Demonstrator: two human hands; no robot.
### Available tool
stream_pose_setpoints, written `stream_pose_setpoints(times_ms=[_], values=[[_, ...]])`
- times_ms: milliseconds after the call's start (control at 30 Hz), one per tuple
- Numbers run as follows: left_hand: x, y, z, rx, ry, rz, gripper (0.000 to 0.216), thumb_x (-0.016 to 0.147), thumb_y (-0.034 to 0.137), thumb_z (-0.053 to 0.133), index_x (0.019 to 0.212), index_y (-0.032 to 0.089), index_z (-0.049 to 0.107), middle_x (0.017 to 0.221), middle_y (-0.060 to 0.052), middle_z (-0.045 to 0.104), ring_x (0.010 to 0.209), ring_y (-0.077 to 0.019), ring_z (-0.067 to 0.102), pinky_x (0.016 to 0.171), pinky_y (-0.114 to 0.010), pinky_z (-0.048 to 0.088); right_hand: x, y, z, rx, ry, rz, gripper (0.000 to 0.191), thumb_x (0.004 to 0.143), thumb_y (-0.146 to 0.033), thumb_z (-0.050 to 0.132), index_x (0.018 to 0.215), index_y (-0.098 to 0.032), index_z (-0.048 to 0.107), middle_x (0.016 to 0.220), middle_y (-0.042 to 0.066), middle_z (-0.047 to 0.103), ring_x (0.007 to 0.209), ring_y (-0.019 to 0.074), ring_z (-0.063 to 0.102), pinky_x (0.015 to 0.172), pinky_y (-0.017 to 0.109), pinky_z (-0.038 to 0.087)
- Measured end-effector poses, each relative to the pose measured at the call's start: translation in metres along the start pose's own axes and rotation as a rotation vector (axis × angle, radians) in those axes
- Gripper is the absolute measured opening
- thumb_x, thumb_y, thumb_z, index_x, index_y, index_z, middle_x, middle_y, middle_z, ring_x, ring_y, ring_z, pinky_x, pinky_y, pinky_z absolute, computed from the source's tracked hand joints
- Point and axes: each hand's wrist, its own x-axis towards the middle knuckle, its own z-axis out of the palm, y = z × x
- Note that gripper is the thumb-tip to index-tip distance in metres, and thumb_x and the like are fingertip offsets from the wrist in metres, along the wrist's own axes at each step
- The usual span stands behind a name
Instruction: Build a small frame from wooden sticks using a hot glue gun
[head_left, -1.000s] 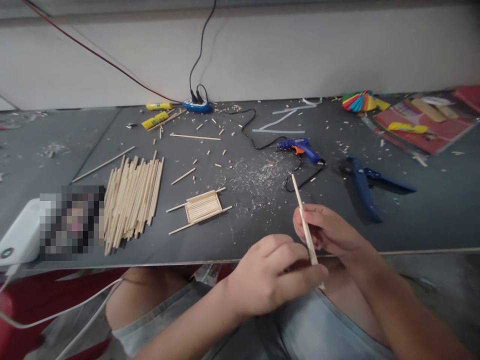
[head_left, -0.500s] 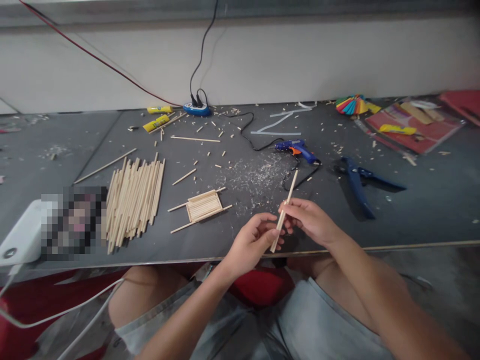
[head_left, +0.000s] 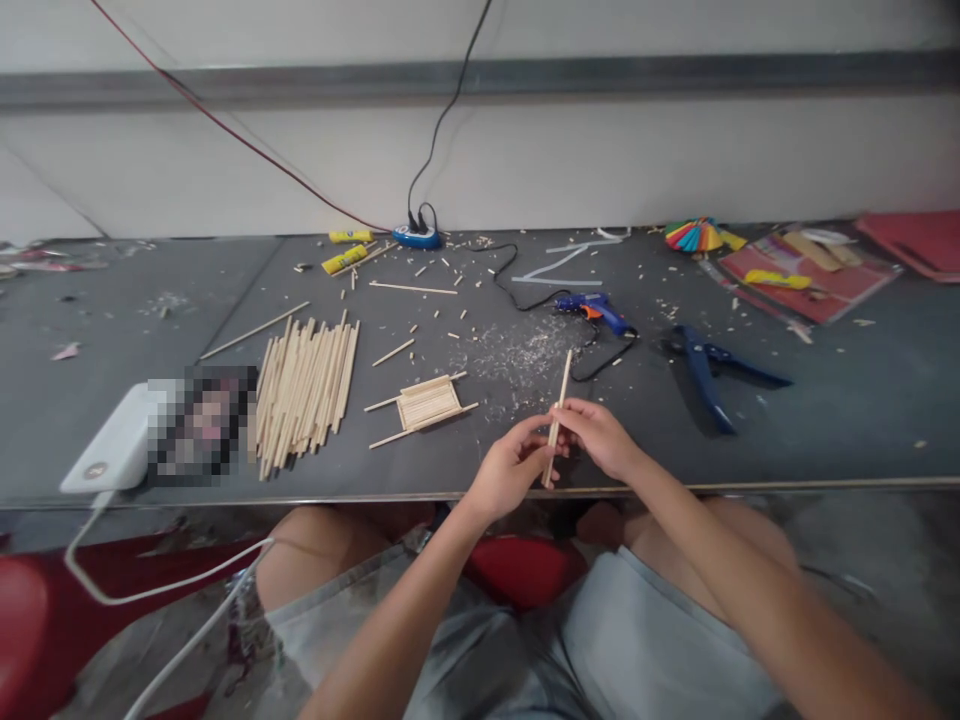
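While the left hand (head_left: 510, 470) pinches a slim, pale wooden stick piece (head_left: 553, 435) low down, the right hand (head_left: 598, 437) pinches it higher. Piece sits between them, just below and right of frame centre, long axis near-vertical, top leaning right toward the blue-and-orange plastic glue gun (head_left: 595, 309).

The dark table (head_left: 847, 430) bears piled sticks (head_left: 304, 385), a stick frame (head_left: 429, 402) and a glue gun (head_left: 607, 311).
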Motion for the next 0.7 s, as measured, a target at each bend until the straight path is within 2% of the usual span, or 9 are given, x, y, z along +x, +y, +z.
stream_pose_setpoints(times_ms=[233, 400, 700], values=[[-0.0029, -0.0043, 0.0023, 0.104, 0.004, 0.080, 0.046, 0.082, 0.032, 0.057, 0.124, 0.016, 0.047, 0.095, -0.008, 0.064, 0.063, -0.0118, 0.061, 0.058, -0.025, 0.051, -0.0031, 0.0074, 0.0054, -0.033, 0.095, -0.096, 0.029, 0.073, -0.047, 0.062, 0.076, -0.019, 0.059, 0.057, -0.003, 0.056, 0.050, 0.0108, 0.048, 0.049, 0.025, 0.039], [-0.0036, -0.0050, 0.0037, 0.120, 0.011, 0.100, 0.045, 0.082, 0.030, 0.057, 0.124, 0.016, 0.048, 0.094, -0.008, 0.064, 0.064, -0.0119, 0.061, 0.059, -0.025, 0.051, -0.0048, 0.0084, 0.0084, -0.041, 0.109, -0.147, 0.027, 0.073, -0.046, 0.062, 0.074, -0.019, 0.059, 0.056, -0.004, 0.055, 0.048, 0.0106, 0.047, 0.047, 0.025, 0.038], [-0.0038, -0.0012, 0.0023, 0.080, -0.024, 0.064, 0.043, 0.080, 0.021, 0.058, 0.122, 0.015, 0.050, 0.090, -0.006, 0.063, 0.065, -0.0122, 0.062, 0.060, -0.026, 0.054, -0.0004, 0.0092, 0.0049, 0.004, 0.114, -0.177, 0.026, 0.075, -0.043, 0.061, 0.081, -0.018, 0.060, 0.060, -0.003, 0.054, 0.050, 0.0092, 0.047, 0.048, 0.023, 0.038]])
